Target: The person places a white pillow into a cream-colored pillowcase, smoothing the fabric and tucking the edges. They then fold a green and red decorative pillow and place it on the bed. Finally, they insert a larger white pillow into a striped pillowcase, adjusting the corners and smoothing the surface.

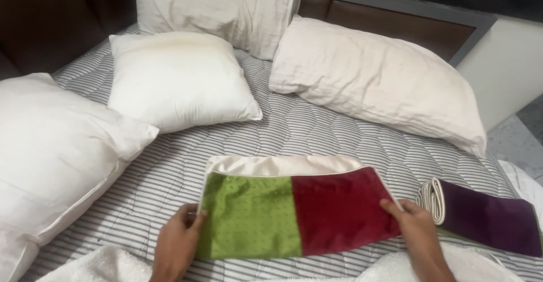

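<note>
A folded cushion cover (pixel 294 205), half green and half dark red with a cream satin band along its far edge, lies flat on the striped mattress (pixel 317 129). My left hand (pixel 180 237) pinches the green left edge. At the cover's red right edge, my right hand (pixel 416 225) grips it with fingers curled over the cloth. Just right of that hand lies a second folded cover (pixel 486 217), purple with a cream rolled edge.
Several white pillows lie around: a large one (pixel 54 146) at the left, a square one (pixel 178 78) behind, one upright (pixel 226 5) against the dark headboard, and a long one (pixel 379 81) at the right. A white fluffy towel (pixel 102 265) covers the near edge.
</note>
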